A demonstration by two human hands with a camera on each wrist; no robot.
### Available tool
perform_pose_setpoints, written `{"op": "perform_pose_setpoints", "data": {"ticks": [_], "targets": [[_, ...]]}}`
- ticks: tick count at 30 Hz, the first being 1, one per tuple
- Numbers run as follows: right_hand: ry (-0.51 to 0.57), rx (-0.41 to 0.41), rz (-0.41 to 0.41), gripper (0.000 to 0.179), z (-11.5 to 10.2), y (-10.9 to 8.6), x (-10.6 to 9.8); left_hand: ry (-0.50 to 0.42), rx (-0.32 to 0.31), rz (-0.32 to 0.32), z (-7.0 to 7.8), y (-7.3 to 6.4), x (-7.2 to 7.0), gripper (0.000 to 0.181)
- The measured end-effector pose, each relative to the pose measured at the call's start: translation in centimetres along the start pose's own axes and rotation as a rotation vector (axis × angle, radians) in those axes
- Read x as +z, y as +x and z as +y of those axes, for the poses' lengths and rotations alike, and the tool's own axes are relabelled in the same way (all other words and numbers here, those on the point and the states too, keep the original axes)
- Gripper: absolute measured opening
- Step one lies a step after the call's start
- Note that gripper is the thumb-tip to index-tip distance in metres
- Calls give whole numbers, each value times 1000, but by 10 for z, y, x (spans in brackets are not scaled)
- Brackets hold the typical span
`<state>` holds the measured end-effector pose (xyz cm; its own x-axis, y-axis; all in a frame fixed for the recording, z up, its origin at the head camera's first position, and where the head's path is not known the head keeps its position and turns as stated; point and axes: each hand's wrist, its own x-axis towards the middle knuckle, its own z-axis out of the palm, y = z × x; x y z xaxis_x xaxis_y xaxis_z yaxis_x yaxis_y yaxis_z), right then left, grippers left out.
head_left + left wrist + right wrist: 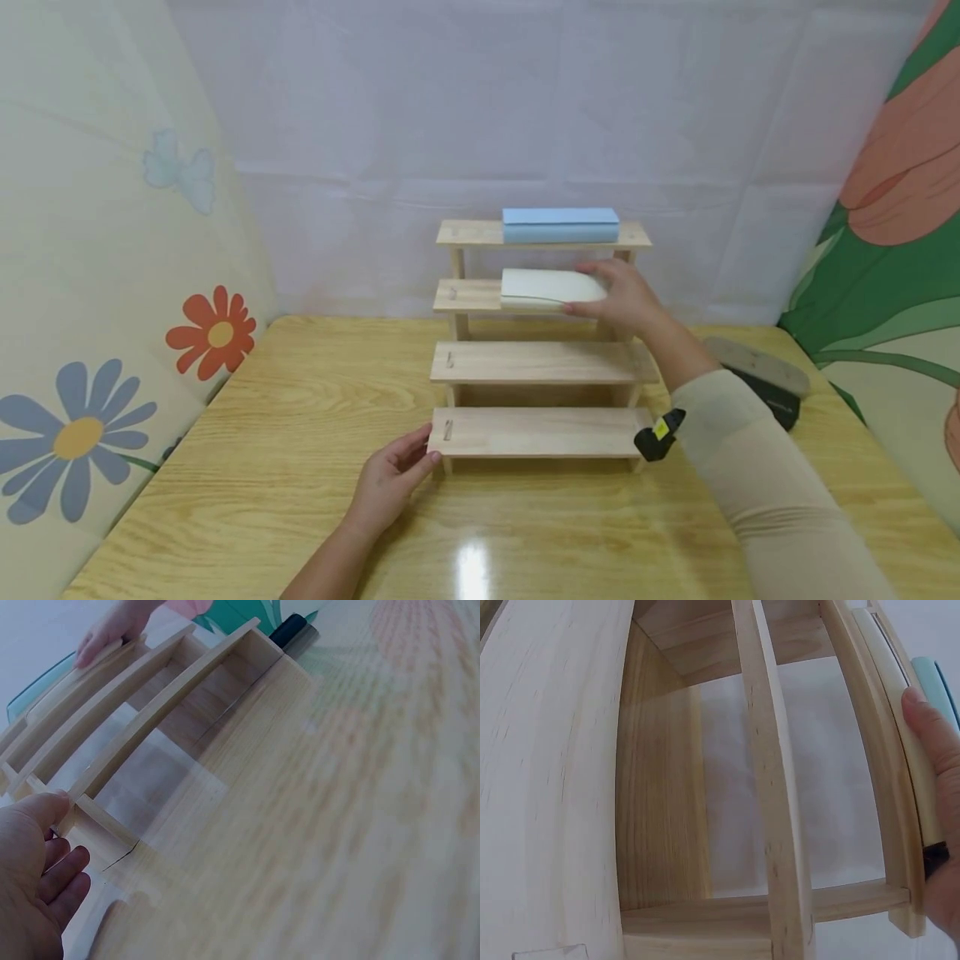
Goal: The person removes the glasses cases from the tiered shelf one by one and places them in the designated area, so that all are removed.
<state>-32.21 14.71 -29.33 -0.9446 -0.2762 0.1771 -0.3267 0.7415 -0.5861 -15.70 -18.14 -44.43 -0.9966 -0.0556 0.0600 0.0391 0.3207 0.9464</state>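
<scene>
A pale wooden stand (540, 362) with several stepped shelves stands on the table. On its second shelf from the top lies a long white case (536, 287) with a rounded right part. My right hand (628, 296) grips that case at its right end, thumb on the near side and fingers over the far side. In the right wrist view the case (900, 705) lies along the shelf edge under the thumb. My left hand (390, 483) pinches the left end of the lowest shelf, its other fingers loosely bent below, as the left wrist view shows.
A light blue case (561, 227) lies on the top shelf, right behind the white one. At the back right of the wood-grain table (300, 467) sits a dark case with a brown top (757, 367). A white sheet (465, 100) hangs behind; flower-printed panels flank both sides.
</scene>
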Motion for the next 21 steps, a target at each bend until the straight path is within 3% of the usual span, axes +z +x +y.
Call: {"op": "perform_pose_setpoints", "data": {"ticks": [16, 21], "targets": [[-10, -45, 100, 81, 9, -11, -3, -6, 7, -3, -1, 0, 0, 43], [6, -25, 101, 75, 14, -15, -9, 1, -2, -4, 0, 0, 0, 44]]}}
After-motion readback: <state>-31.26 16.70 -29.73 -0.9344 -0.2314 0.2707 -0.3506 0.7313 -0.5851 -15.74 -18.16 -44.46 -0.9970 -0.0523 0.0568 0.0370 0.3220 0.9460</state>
